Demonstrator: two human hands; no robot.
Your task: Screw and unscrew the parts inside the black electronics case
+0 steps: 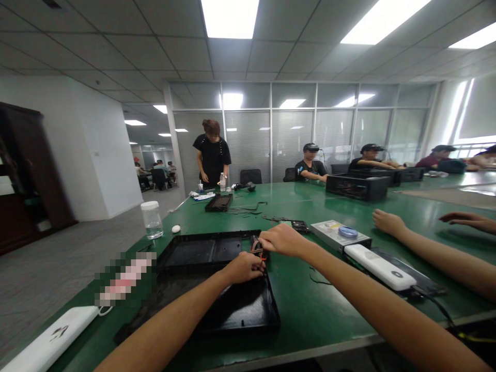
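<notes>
My left hand [244, 267] is closed in a pinch over a bundle of red and dark wires [256, 249] at the right edge of a black plastic case [201, 251]. My right hand [282, 239] is curled shut on the same wire bundle from above and to the right. A second black tray-like panel [236, 310] lies nearer to me, under my left forearm. What the fingers grip beyond the wires is too small to make out.
A silver drive with a blue ring [339, 233] and a white power bank [380, 266] lie to the right. Another person's hand [387, 222] rests beside them. A clear jar [151, 219], a second white power bank [54, 338], black computer cases [356, 187] and several seated people are around the green table [310, 305].
</notes>
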